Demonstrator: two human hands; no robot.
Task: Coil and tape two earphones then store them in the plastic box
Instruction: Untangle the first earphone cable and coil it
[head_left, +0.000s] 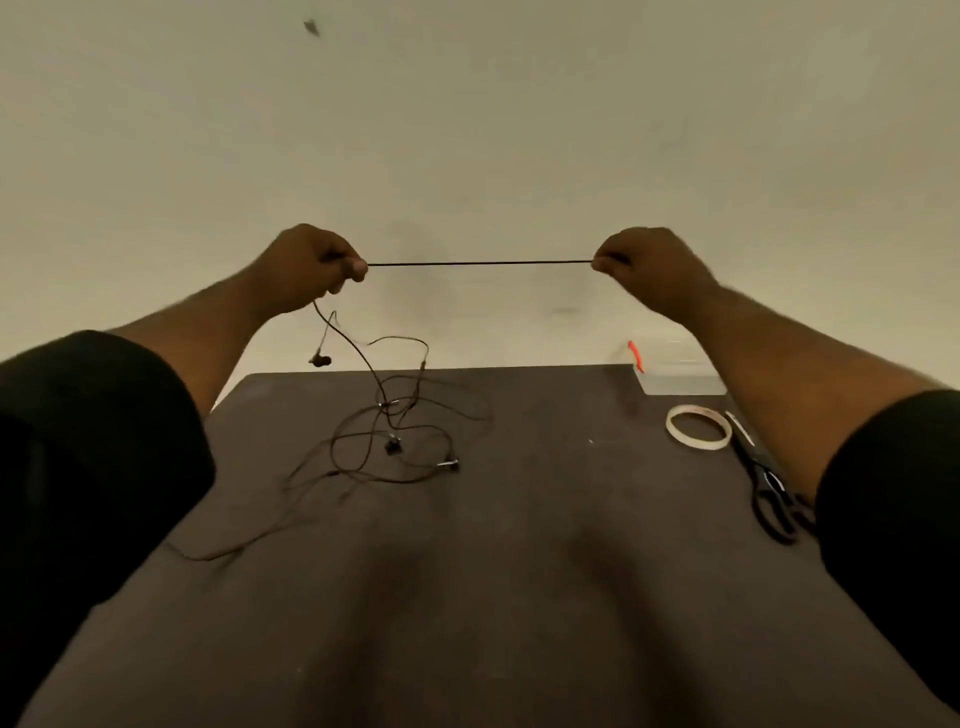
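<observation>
Head view, then — what step is this?

— Straightening, I'd judge, ahead of the first coil. Both hands are raised beyond the far edge of the table (519, 597). The left hand (311, 265) and the right hand (649, 265) each pinch the earphone cable (478, 263) between thumb and curled fingers, with a taut, level stretch between them.

— And the rest of it?

— It hangs from the left hand to the table, one earbud (320, 359) dangling just off the table's far edge. The tangled cable (395, 447) lies on the table's far left part; whether that heap holds the second earphone too, I cannot tell.

— What does the next move call for?

— Winding the stretch into loops, probably round the left fingers, drawing slack without snagging the tangle. The tape roll (698, 427) and scissors (769, 493) wait at the table's right side, the plastic box (680, 382) at its far right corner.
</observation>
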